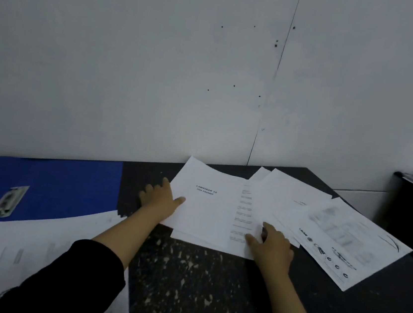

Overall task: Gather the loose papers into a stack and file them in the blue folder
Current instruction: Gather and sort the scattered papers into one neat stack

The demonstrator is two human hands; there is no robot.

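Head view shows both hands flat with fingers spread, gripping nothing, the left hand and right hand bracketing the fanned white printed papers on the dark speckled bench, the blue card folder lying leftward, nearer the left.

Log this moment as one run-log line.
phase: gathering | left hand: on title sheet edge | right hand: on spread papers | blue folder: open, left

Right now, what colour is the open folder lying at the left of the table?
Bright blue: the folder lies flat against the wall, seen best in the head view, with white papers overlapping its near edge.
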